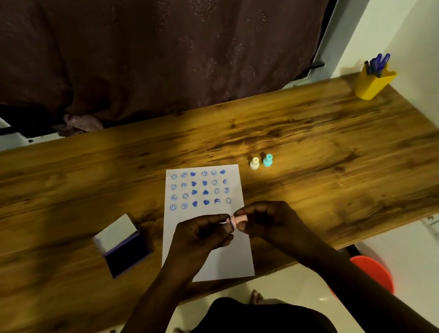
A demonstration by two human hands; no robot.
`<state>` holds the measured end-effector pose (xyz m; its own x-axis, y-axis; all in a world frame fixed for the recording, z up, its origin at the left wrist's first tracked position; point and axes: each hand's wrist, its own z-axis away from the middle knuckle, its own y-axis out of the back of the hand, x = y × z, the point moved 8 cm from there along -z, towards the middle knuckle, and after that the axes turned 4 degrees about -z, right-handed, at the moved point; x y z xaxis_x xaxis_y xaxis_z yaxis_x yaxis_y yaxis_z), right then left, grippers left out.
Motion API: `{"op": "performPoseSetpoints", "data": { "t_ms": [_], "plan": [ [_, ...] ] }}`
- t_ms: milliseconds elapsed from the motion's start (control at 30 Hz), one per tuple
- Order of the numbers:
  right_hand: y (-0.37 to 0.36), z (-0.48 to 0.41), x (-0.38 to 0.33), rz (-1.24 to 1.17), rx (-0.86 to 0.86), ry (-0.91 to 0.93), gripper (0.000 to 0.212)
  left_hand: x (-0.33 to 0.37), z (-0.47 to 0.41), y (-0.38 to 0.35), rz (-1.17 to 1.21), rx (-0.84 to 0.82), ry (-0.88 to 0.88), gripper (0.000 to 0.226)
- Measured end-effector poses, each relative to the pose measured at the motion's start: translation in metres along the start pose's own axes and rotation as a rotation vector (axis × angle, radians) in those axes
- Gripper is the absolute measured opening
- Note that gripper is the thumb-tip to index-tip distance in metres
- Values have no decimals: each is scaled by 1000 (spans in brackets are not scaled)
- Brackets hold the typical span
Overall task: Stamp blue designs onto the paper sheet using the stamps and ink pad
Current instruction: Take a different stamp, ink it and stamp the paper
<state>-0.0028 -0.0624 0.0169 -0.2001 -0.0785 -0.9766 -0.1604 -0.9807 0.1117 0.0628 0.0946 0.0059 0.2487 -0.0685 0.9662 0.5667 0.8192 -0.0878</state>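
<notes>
Step in hand: both hands hold one small pink stamp (238, 220) just above the paper sheet (220, 259), below the last printed row; it looks like the stamp is being turned or readied between prints.
Left hand (204, 234): curled, fingertips pinching the stamp's left end, where a violet-edged face shows.
Right hand (266, 220): curled, fingers closed round the stamp's pink body.
Doing it well: I would settle the grip into one hand, keep the inked face level, and let the other hand pin the sheet so it cannot slide on the bench (327, 179).
Inking: the face probably needs a fresh, even dab before the next print; pale prints in the rows suggest uneven loading.
Placement: a fifth row under the four existing rows, columns lined up, pressed straight down and lifted straight up to avoid smearing.
Paper sheet: centre of the bench, four rows of six blue smileys and hearts on its far half; near half blank.
Ink pad (123, 246): at 9 o'clock from the sheet, lid hinged open, dark blue pad exposed, nothing resting on it.
Spare stamps: a white stamp (254, 163) and a teal stamp (267, 160) stand upright side by side at 1 o'clock of the sheet.
Yellow cup (373, 85): far right corner, at 2 o'clock, holding several blue pens (378, 62); count unclear.
</notes>
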Motion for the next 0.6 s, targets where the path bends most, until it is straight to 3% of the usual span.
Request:
{"op": "performPoseSetpoints", "data": {
  "t_ms": [133, 267, 400, 600],
  "plan": [
    [6, -1, 8, 21, -16, -34, 25, 0, -3, -5, -5, -3, -6, 51],
    [15, 0, 15, 47, -32, -94, 17, -3, -9, -13, -27, -3, 5, 40],
    [25, -1, 14, 12, -66, -113, 29, -3, -16, -21, -46, 18, -2, 41],
    [45, -13, 24, 14, -85, -130, 26, -4, -28, -35, -134, 60, -11, 37]
  ]
}}
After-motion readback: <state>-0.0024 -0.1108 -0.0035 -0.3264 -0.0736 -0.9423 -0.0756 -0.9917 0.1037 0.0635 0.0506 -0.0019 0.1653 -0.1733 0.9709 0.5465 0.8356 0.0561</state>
